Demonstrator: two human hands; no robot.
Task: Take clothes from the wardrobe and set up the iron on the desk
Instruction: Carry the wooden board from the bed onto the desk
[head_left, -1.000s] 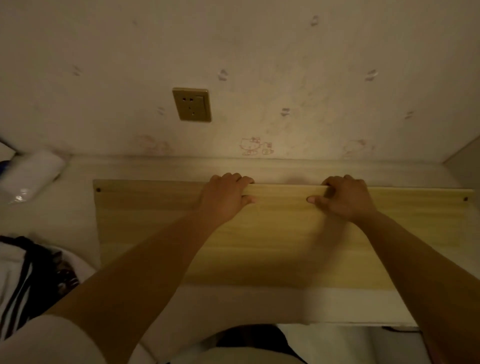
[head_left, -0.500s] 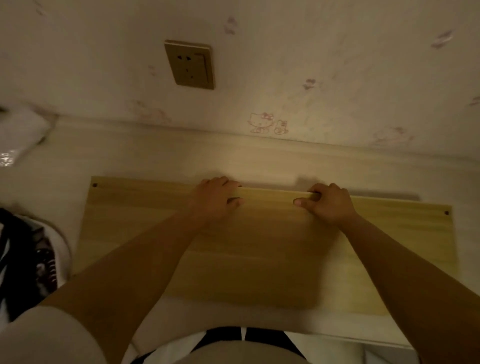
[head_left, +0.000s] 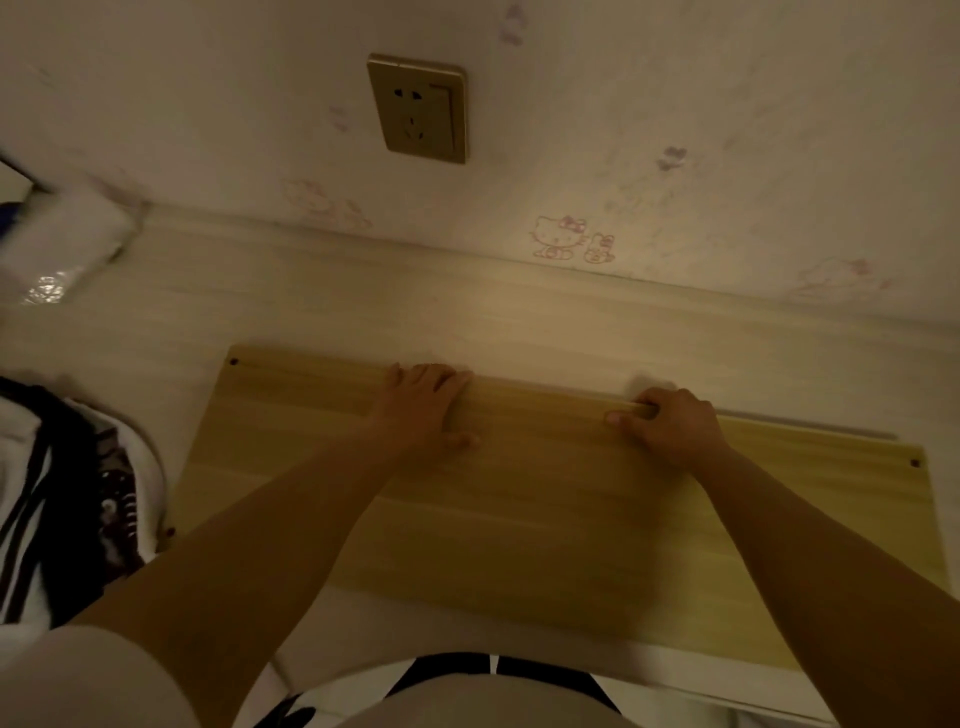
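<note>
A light wooden board (head_left: 545, 530) lies flat on the pale desk (head_left: 363, 317), its far edge some way from the wall. My left hand (head_left: 423, 408) lies on the board's far edge, fingers over the edge and thumb flat on top. My right hand (head_left: 670, 426) grips the same far edge further right, fingers curled over it and thumb on top. A black-and-white striped garment (head_left: 62, 499) lies on the desk at the left. No iron is in view.
A gold wall socket (head_left: 418, 106) sits on the wall above the desk, with cartoon stickers (head_left: 571, 239) below it. A white plastic-wrapped pack (head_left: 62, 244) lies at the desk's far left corner. The desk's near edge is by my body.
The board has slid toward me, away from the wall, with both hands on its far edge. The view has tilted and shifted, so the socket sits more to the right.
</note>
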